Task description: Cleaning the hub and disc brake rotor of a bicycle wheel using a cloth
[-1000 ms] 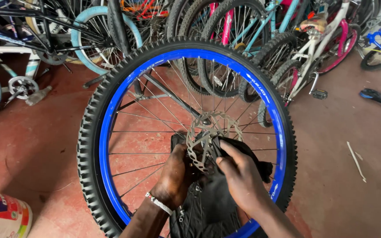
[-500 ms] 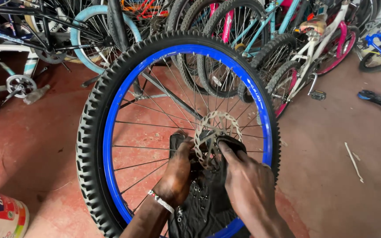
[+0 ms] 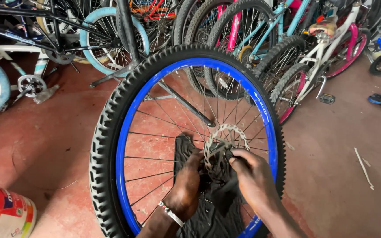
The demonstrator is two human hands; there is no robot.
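While the red concrete floor [image 3: 45, 145] takes up most of the shot, the row of parked bikes [image 3: 252, 31] along the back is the biggest clutter: black, light blue, teal, pink and white frames all jammed together with wheels overlapping.

Front and centre is a bicycle wheel [image 3: 111, 132] standing upright on the floor, knobby black tyre on a bright blue rim, thin spokes running to the hub. It sits just in front of the parked bikes, and you can see their tyres right through the spokes.

Down at the bottom of the wheel, a black cloth [image 3: 212, 211] hangs behind the spokes, below the hub area, between the two forearms.

Bottom left corner has a paint can [image 3: 3, 216], white with red and yellow bands, lying well apart from the wheel.

The left hand [image 3: 186, 185], with a beaded bracelet [image 3: 169, 213] at the wrist, is reaching in among the spokes with fingers curled at the hub; can't tell exactly what it's pinching since the fingertips are hidden. The right hand [image 3: 254, 176] is closed on something dark at the hub too, fingertips right against the disc.

That silver brake disc [image 3: 225, 145], wavy-edged with cutouts, sits on the hub right of the wheel's centre line, touching both hands.

A pale stick [image 3: 363, 168] lies on the floor off to the right.
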